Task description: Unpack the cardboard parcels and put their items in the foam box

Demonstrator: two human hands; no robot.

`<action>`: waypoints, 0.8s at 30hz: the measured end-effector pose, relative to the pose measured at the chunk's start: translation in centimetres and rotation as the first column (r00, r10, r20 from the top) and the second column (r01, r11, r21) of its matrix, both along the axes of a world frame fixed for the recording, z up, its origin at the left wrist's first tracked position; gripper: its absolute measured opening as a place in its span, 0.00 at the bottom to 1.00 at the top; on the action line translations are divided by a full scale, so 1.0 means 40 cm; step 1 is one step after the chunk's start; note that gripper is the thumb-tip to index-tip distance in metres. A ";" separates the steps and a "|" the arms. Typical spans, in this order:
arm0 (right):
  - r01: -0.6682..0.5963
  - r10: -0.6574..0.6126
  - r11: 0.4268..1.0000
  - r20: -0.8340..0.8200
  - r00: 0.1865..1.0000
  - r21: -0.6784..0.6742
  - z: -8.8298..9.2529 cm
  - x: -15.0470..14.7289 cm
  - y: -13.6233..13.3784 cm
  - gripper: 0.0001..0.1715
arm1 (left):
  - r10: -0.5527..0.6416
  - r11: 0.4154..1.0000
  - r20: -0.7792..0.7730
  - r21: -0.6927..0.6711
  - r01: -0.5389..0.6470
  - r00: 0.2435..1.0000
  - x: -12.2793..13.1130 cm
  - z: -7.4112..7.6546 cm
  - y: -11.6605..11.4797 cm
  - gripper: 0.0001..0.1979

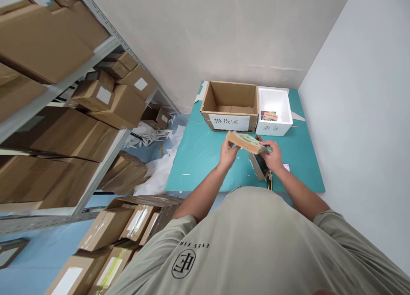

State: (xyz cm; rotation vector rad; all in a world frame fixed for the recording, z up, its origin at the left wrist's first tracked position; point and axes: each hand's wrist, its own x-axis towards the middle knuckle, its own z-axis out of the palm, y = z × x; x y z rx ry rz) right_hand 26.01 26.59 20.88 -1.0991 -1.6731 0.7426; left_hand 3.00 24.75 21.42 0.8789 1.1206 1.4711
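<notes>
Above the teal table (205,158) I hold a thick book (246,142), tilted, with a pale green printed cover and tan page edges. My left hand (228,154) grips its left end from below. The fingers of my right hand (271,154) are closed on its right end. Beneath my right hand lies an opened small cardboard box (257,166), partly hidden by the hand and the book. A yellow and black utility knife (270,181) lies beside that box. Just right of my right wrist a phone (286,167) shows in part.
At the table's back stands an open cardboard box (229,123) with a handwritten label. Beside it, a white foam box (274,127) holds small colourful packets (269,116). Shelves (96,55) of cartons rise on the left, and more cartons (107,228) are stacked near my left elbow. A wall (358,115) borders the right.
</notes>
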 end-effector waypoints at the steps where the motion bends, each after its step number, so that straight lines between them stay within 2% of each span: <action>1: 0.010 -0.013 0.999 0.068 0.998 0.034 0.004 -0.008 -0.009 0.09 | 0.047 0.996 0.062 -0.080 -0.042 0.997 0.028 -0.004 -0.011 0.43; 3: 0.008 -0.025 0.995 0.172 0.985 0.097 0.009 -0.032 -0.030 0.08 | 0.012 0.984 0.217 -0.176 0.027 0.976 0.088 -0.007 -0.040 0.42; 6: -0.052 0.001 0.982 0.268 0.963 0.183 0.011 -0.067 -0.058 0.08 | -0.060 0.981 0.386 -0.148 0.126 0.920 0.151 -0.005 -0.075 0.41; 8: -0.184 0.107 0.957 0.318 0.942 0.222 0.014 -0.073 -0.067 0.10 | -0.009 0.976 0.416 -0.195 0.099 0.909 0.155 -0.003 -0.074 0.40; 11: -0.387 0.296 0.901 0.375 0.878 0.195 0.026 -0.050 -0.065 0.13 | 0.082 0.957 0.391 -0.287 0.036 0.917 0.111 -0.003 -0.040 0.36; 12: -0.386 0.306 0.908 0.372 0.876 0.163 0.030 -0.035 -0.061 0.14 | 0.085 0.956 0.380 -0.291 0.032 0.921 0.089 -0.002 -0.026 0.35; 14: -0.255 0.227 0.965 0.296 0.928 0.060 0.037 -0.004 -0.052 0.25 | 0.046 0.963 0.362 -0.263 0.055 0.931 0.044 0.004 -0.002 0.34; 15: -0.167 0.169 0.986 0.218 0.961 -0.028 0.038 0.010 -0.048 0.32 | 0.009 0.967 0.354 -0.241 0.082 0.935 0.025 0.009 0.007 0.34; 16: -0.114 0.132 0.982 0.118 0.984 -0.148 0.038 0.020 -0.045 0.38 | -0.035 0.969 0.347 -0.218 0.117 0.937 0.009 0.015 0.013 0.34; 17: -0.118 0.124 0.949 0.002 0.992 -0.292 0.036 0.027 -0.044 0.41 | -0.081 0.968 0.338 -0.197 0.155 0.937 -0.003 0.022 0.017 0.35; 18: -0.179 0.140 0.882 -0.121 0.983 -0.437 0.034 0.030 -0.046 0.44 | -0.127 0.965 0.328 -0.177 0.193 0.936 -0.011 0.029 0.020 0.36; 19: -0.274 0.164 0.788 -0.241 0.957 -0.551 0.031 0.029 -0.049 0.45 | -0.165 0.961 0.315 -0.161 0.224 0.935 -0.015 0.036 0.021 0.37; 21: -0.443 0.181 0.609 -0.428 0.886 -0.658 0.024 0.019 -0.060 0.45 | -0.206 0.956 0.279 -0.148 0.254 0.938 -0.013 0.046 0.023 0.39; 22: -0.486 0.164 0.566 -0.487 0.858 -0.666 0.020 0.012 -0.067 0.46 | -0.210 0.956 0.260 -0.149 0.254 0.942 -0.009 0.050 0.025 0.40; 24: -0.506 0.097 0.567 -0.557 0.825 -0.650 0.012 0.001 -0.077 0.44 | -0.197 0.959 0.232 -0.158 0.237 0.953 -0.002 0.052 0.030 0.40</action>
